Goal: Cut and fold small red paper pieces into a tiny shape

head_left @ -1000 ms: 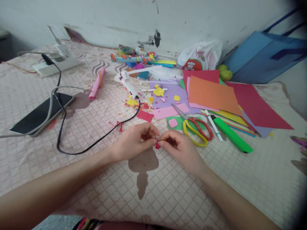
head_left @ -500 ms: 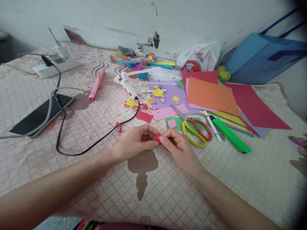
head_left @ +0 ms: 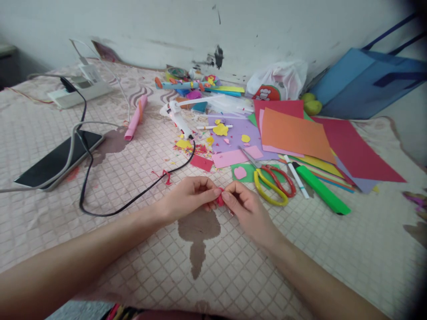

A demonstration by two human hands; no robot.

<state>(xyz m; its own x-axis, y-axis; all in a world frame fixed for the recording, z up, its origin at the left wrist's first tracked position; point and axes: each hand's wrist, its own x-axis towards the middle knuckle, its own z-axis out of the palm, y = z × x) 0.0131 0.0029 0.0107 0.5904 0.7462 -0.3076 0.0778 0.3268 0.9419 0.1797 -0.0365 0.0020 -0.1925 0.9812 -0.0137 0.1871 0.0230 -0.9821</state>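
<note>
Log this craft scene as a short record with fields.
left hand: pinching small red piece
right hand: pinching the same piece
nearest tool: scissors, red and yellow handles, beside right hand
paper: orange sheet atop coloured stack
glue gun: lying flat, black cord attached
phone: far left, cable across it

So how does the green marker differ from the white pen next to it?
The green marker is thicker and longer than the white pen. The marker is solid bright green; the pen is white with a dark tip. Both lie flat, side by side, just right of the scissors.
</note>
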